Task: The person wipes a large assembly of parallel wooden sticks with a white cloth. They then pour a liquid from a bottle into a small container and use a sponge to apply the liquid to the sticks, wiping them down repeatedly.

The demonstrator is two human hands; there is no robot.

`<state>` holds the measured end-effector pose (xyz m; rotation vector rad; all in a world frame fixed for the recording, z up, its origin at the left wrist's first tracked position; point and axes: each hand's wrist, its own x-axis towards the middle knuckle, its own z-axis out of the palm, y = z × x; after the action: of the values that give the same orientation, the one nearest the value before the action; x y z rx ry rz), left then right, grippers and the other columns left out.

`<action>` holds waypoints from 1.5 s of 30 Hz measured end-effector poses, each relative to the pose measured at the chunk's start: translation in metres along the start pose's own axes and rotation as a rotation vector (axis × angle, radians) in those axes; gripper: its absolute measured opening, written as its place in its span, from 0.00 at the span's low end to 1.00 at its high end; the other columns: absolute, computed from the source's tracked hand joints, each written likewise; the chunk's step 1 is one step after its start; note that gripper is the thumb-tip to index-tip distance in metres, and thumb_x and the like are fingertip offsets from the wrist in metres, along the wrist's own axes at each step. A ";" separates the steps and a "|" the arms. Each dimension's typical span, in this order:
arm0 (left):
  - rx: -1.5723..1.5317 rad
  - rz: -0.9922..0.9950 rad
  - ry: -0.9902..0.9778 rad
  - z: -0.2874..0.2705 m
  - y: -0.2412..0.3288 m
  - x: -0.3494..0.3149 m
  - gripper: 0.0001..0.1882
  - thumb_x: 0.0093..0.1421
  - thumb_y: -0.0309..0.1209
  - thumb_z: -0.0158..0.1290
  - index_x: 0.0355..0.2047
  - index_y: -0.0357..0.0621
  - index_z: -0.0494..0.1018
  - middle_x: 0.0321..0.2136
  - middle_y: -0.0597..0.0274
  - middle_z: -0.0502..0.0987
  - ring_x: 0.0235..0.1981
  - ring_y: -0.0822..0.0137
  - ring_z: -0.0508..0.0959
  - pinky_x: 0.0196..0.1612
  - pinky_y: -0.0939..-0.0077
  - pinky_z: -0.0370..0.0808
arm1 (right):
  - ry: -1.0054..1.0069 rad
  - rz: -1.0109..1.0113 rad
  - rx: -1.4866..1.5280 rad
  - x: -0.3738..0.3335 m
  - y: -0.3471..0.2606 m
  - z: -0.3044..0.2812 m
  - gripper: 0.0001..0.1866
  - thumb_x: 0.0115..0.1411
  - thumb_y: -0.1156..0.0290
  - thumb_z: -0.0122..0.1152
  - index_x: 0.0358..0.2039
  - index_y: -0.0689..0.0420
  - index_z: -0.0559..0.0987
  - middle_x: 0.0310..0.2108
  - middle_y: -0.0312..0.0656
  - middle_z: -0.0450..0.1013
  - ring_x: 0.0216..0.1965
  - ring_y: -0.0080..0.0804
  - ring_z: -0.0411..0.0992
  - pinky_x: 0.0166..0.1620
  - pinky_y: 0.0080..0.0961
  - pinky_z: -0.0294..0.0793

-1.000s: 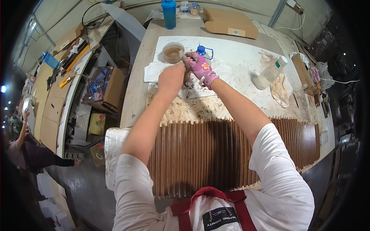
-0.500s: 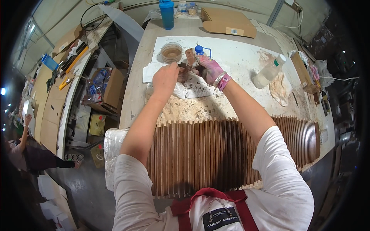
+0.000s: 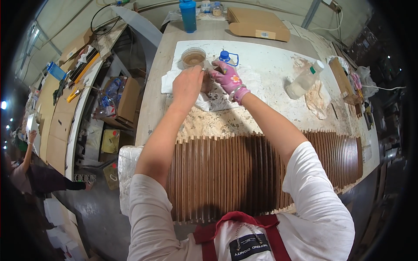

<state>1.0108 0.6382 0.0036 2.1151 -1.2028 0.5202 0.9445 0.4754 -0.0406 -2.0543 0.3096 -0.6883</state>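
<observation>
My bare left hand (image 3: 188, 85) is closed, its fingertips at a small brownish object (image 3: 207, 82) whose kind I cannot make out. My right hand (image 3: 229, 81), in a pink glove with a flower on it, has its fingers curled together just right of that object; what they pinch is hidden. Behind my left hand is a round clear tub (image 3: 193, 56) of brown liquid. A bottle with a blue cap (image 3: 224, 55) and loop handle stands behind my right hand. Stained white cloth (image 3: 217, 103) lies under both hands.
A long row of brown wooden strips (image 3: 217, 174) lies along the near edge. A translucent bottle (image 3: 301, 83) and a stained rag (image 3: 317, 102) are at right. Farther back are a blue shaker bottle (image 3: 188, 16) and a cardboard box (image 3: 258, 25). Another person (image 3: 41, 177) is at far left.
My right hand has turned over and shifted slightly left and down, its flowered back now showing. The reddish-brown piece beside its fingers is out of sight. My left hand has barely moved.
</observation>
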 end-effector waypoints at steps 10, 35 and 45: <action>0.042 -0.075 -0.048 0.002 -0.009 -0.005 0.08 0.61 0.35 0.51 0.31 0.45 0.73 0.26 0.53 0.77 0.32 0.50 0.77 0.34 0.56 0.72 | -0.083 0.412 0.535 0.005 -0.002 -0.004 0.19 0.63 0.65 0.56 0.52 0.60 0.73 0.38 0.40 0.75 0.37 0.26 0.75 0.40 0.25 0.75; -1.434 -1.144 0.014 0.031 -0.058 -0.022 0.06 0.60 0.31 0.53 0.27 0.47 0.69 0.19 0.74 0.66 0.19 0.79 0.64 0.21 0.84 0.59 | -0.029 0.870 1.051 -0.003 -0.012 -0.017 0.10 0.68 0.63 0.47 0.45 0.51 0.72 0.33 0.40 0.75 0.28 0.31 0.76 0.26 0.23 0.77; -1.505 -1.129 -0.035 0.030 -0.022 -0.030 0.07 0.62 0.32 0.53 0.29 0.47 0.69 0.19 0.73 0.66 0.19 0.79 0.63 0.21 0.84 0.58 | -0.026 0.912 1.264 -0.010 -0.028 -0.012 0.12 0.69 0.61 0.44 0.45 0.54 0.70 0.39 0.52 0.74 0.23 0.28 0.70 0.21 0.19 0.71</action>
<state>1.0157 0.6440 -0.0441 1.0555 -0.0265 -0.7443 0.9277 0.4872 -0.0161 -0.5831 0.5508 -0.1480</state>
